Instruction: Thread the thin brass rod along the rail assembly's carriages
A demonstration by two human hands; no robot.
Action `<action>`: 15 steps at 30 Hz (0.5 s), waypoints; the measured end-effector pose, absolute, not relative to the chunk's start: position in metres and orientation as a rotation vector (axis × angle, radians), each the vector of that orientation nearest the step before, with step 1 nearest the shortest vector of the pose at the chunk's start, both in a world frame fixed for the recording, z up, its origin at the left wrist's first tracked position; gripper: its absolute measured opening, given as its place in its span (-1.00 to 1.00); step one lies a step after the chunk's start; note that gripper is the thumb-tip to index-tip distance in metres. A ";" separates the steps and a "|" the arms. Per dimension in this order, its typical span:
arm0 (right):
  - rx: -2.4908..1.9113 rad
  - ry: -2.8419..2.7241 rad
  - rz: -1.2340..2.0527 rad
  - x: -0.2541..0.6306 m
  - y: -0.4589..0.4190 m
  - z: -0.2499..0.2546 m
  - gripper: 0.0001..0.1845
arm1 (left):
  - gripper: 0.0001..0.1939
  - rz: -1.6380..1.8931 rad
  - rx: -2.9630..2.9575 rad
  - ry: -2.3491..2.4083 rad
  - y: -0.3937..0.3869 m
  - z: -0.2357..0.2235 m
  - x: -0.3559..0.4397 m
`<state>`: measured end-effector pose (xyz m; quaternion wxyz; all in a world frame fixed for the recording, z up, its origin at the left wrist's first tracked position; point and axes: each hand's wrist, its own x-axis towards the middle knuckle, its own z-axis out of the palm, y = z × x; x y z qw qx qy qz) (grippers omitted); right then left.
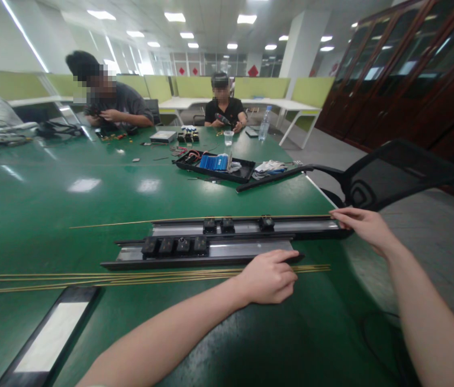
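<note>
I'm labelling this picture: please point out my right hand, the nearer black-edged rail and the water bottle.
Right hand [366,228]: head view, middle of the hand.
Nearer rail [246,251]: head view, bare metal channel.
Water bottle [264,128]: head view, clear body.

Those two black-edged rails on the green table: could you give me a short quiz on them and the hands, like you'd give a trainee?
1. True or false: the right hand pinches a thin gold rod.
2. How many black blocks sit on the nearer rail? A) two B) four C) six
3. Fill in: the left hand is by the nearer rail's ___ end, as pictured.

Key: 1 true; 2 B; 3 right.
</note>
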<state>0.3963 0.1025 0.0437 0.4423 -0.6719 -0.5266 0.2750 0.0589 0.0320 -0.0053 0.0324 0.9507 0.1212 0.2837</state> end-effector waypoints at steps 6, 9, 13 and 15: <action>-1.678 -1.296 0.678 0.396 0.103 0.043 -0.38 | -0.74 0.856 2.937 0.376 0.032 -0.006 0.059; -1.676 -1.301 0.675 0.395 0.103 0.044 -0.39 | -0.73 0.859 2.939 0.373 0.032 -0.005 0.059; -1.681 -1.286 0.679 0.392 0.102 0.045 -0.39 | -0.74 0.867 2.934 0.377 0.032 -0.005 0.059; -1.684 -1.284 0.674 0.390 0.101 0.047 -0.39 | -0.74 0.873 2.932 0.376 0.032 -0.006 0.059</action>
